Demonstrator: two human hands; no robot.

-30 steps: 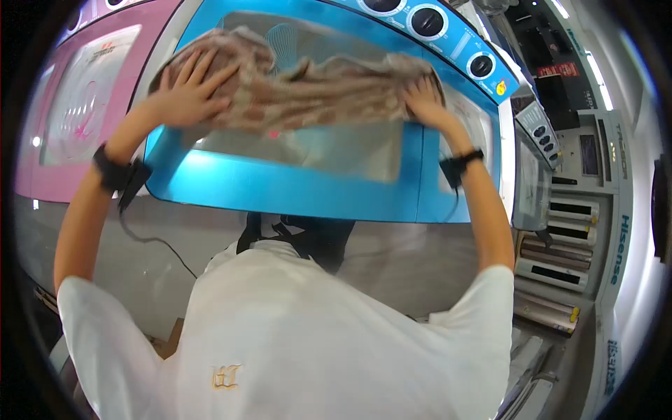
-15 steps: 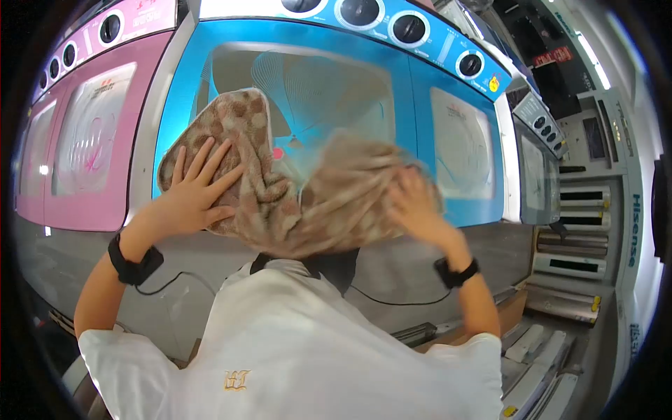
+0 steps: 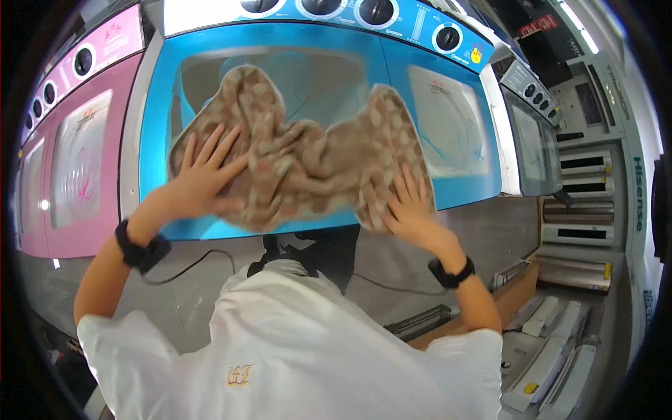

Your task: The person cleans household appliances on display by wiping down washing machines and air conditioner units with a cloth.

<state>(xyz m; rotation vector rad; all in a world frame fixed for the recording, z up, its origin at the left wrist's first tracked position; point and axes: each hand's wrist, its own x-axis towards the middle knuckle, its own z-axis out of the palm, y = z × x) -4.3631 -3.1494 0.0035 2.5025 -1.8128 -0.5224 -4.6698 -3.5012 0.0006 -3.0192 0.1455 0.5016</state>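
A brown spotted plush cloth (image 3: 301,161) lies bunched across the lid of a blue twin-tub washing machine (image 3: 157,140). Its middle is creased into folds, while both ends spread out flatter. On its left end rests my left hand (image 3: 203,175), fingers spread and palm down. My right hand (image 3: 414,213) presses flat on the right end of the cloth, fingers stretched out. Under the cloth, part of the machine's clear lid window (image 3: 329,77) is hidden. Each wrist wears a black band.
A pink washing machine (image 3: 91,161) stands to the left, close beside the blue one. On the right is a grey washing machine (image 3: 528,140). Black dials (image 3: 376,10) line the blue machine's back panel. Boxed white units (image 3: 584,185) are stacked at the far right. Cables run across the floor.
The cloth's right part, bunched and blurred before, is now spread out to the right with its edge showing. My right hand has moved slightly down on it; my left stays on the left end.
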